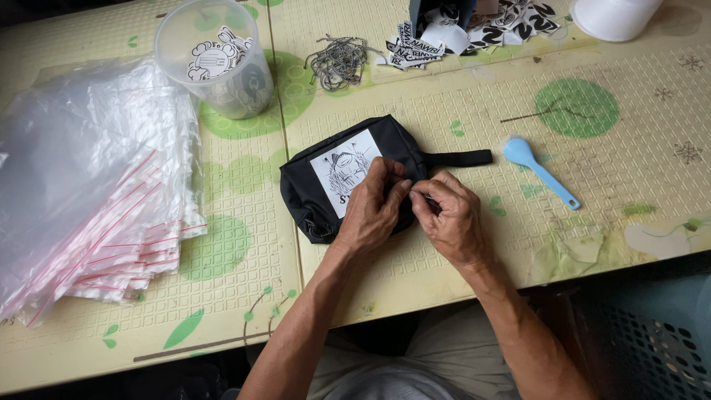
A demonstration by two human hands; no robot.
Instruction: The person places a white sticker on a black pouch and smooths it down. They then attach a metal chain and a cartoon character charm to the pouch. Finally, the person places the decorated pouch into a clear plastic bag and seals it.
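A small black pouch [326, 185] with a white picture tag [342, 169] on its face and a black strap [459, 158] lies on the pale patterned mat. My left hand [372, 211] rests on the pouch, its fingertips pinching at the pouch's right edge. My right hand [450, 215] meets it there, thumb and finger pinched on something small and dark that I cannot make out. The fingers of both hands hide that spot.
A stack of clear zip bags with red strips [89, 192] lies at the left. A clear plastic tub [215, 59] holds printed tags. Behind are a heap of metal pins [339, 61], loose printed tags [474, 33], a white cup [615, 16] and a blue spoon [537, 169].
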